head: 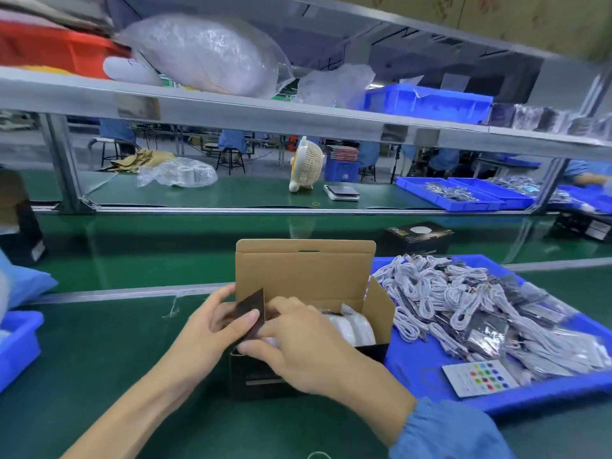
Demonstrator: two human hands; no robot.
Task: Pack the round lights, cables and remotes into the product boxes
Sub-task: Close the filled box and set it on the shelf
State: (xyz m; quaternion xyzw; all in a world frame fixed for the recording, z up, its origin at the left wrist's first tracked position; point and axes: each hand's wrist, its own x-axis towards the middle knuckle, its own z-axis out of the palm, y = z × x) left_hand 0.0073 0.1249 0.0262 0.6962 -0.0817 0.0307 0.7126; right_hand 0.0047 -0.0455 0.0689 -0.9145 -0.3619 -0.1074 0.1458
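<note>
An open product box (304, 276), black outside and brown inside, stands on the green table with its lid up. White round lights in plastic (354, 327) sit inside on the right. My left hand (212, 329) holds the box's left side flap (253, 313), thumb pressed on it. My right hand (291, 339) reaches over the box's front left corner, fingers curled down into it; what they hold is hidden. A blue tray (410, 376) to the right carries several white coiled cables (447, 293), bagged remotes (490, 329) and a remote with coloured buttons (480, 379).
A closed black product box (419, 238) lies on the conveyor behind the tray. Another blue tray (16, 342) sits at the left edge. Beyond the frame rail stand a small fan (306, 164), a scale (341, 192) and more blue trays (463, 193).
</note>
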